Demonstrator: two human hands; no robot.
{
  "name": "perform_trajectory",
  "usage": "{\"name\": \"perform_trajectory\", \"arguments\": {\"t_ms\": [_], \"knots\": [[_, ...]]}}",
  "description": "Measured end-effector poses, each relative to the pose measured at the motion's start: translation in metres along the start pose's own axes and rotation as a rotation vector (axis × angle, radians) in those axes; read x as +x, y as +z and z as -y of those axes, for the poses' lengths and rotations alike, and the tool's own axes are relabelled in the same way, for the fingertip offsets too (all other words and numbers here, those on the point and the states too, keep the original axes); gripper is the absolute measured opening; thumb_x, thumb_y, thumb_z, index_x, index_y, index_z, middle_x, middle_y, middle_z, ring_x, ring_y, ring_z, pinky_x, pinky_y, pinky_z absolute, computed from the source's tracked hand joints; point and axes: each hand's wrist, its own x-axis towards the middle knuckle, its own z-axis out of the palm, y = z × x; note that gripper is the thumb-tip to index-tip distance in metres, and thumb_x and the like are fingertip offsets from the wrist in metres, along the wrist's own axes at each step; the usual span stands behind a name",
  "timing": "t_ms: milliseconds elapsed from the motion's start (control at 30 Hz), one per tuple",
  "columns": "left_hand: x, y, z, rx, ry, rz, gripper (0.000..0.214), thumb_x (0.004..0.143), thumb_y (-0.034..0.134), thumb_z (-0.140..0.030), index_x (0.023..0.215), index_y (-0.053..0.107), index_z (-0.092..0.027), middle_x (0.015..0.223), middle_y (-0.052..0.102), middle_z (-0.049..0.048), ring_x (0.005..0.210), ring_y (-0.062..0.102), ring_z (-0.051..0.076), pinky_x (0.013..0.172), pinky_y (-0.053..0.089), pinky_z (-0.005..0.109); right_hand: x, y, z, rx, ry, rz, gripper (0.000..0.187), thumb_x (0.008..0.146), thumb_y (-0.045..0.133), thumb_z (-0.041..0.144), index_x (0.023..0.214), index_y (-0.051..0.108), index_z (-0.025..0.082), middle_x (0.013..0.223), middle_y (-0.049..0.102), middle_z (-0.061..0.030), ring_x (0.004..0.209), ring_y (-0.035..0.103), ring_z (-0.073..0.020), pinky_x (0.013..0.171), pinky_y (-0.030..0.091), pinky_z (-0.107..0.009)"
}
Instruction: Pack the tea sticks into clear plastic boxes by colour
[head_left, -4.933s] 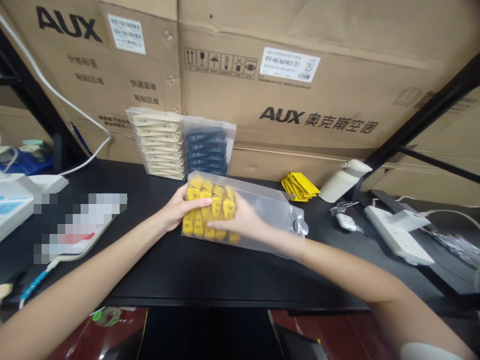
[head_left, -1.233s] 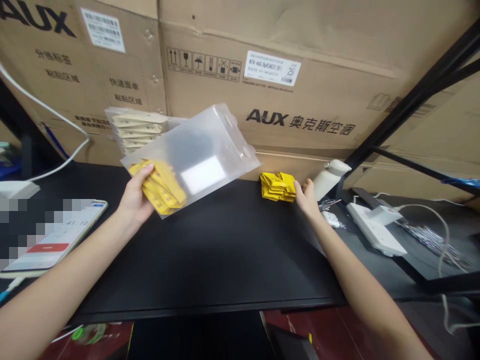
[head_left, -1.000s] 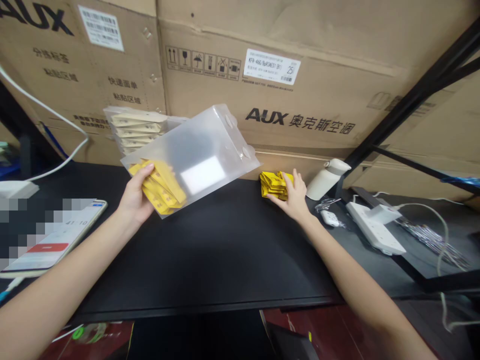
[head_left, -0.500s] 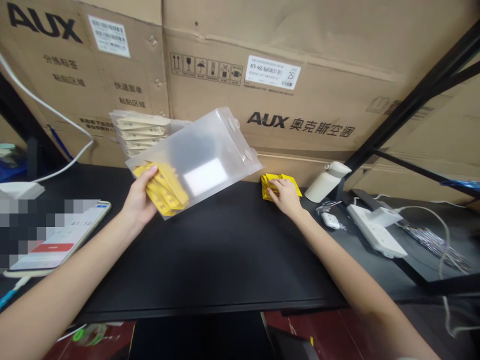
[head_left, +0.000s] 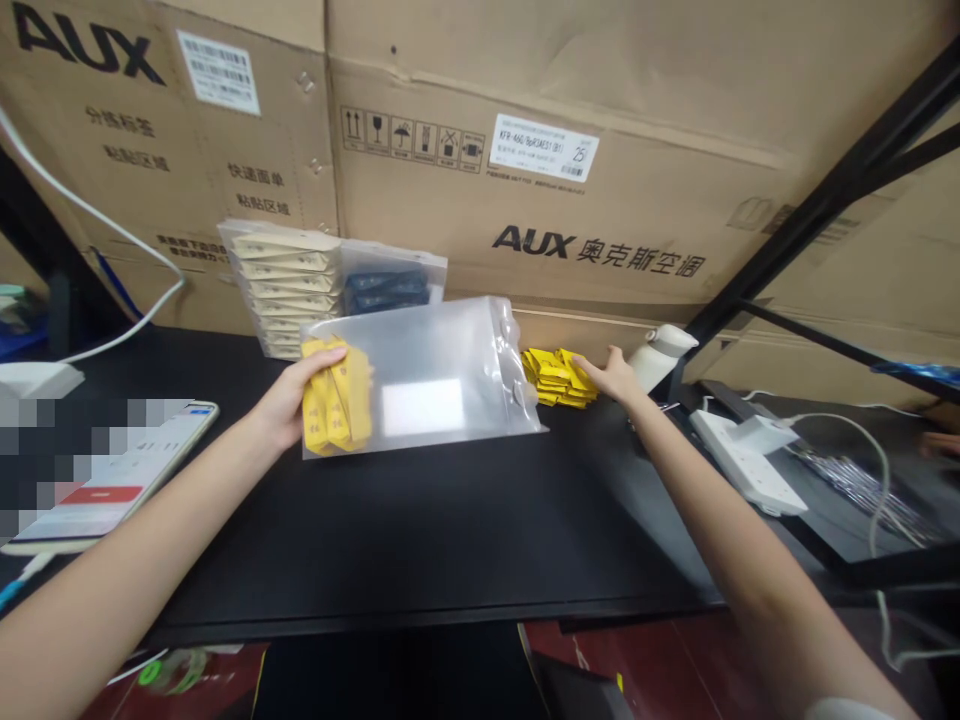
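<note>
My left hand (head_left: 291,402) grips the left end of a frosted plastic zip bag (head_left: 442,340), thumb in front. Inside that end lie several yellow sachets (head_left: 337,405); the rest of the bag looks flat. A pile of yellow sachets (head_left: 553,378) lies on the black table at the foot of the cardboard box. At the pile's right side is my right hand (head_left: 616,378), its thumb and fingers apart, fingertips touching or very close to the sachets. Behind the held bag stands a clear bag with cream sachets (head_left: 285,285) and dark blue sachets (head_left: 390,288).
Large cardboard boxes (head_left: 420,220) form the back wall. A white bottle (head_left: 661,355) stands just behind my right hand. Further right are a power strip (head_left: 750,465) and cables by a black metal frame (head_left: 795,230). A phone (head_left: 112,490) lies at the left.
The held bag has come down and levelled out, uncovering the dark blue sachets behind it. My right hand has shifted from on top of the yellow pile to its right side.
</note>
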Motion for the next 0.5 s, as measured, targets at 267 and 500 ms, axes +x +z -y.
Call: {"name": "perform_trajectory", "arguments": {"t_ms": [267, 500], "knots": [[0.002, -0.002, 0.003, 0.02, -0.055, 0.031, 0.016, 0.072, 0.073, -0.028, 0.082, 0.075, -0.016, 0.08, 0.077, 0.0113, 0.063, 0.073, 0.022, 0.059, 0.061, 0.028, 0.036, 0.008, 0.04, -0.121, 0.142, 0.353, 0.046, 0.083, 0.065, 0.048, 0.101, 0.07, 0.006, 0.085, 0.073, -0.0194, 0.074, 0.071, -0.0308, 0.063, 0.056, -0.039], [0.002, -0.002, 0.002, 0.028, -0.034, 0.041, 0.018, 0.075, 0.07, -0.028, 0.083, 0.075, -0.013, 0.08, 0.076, 0.0109, 0.064, 0.073, 0.021, 0.059, 0.062, 0.027, 0.048, 0.009, 0.04, -0.191, 0.146, 0.476, 0.041, 0.085, 0.063, 0.047, 0.098, 0.069, 0.008, 0.078, 0.073, -0.0139, 0.067, 0.07, -0.0253, 0.059, 0.057, -0.037]]}}
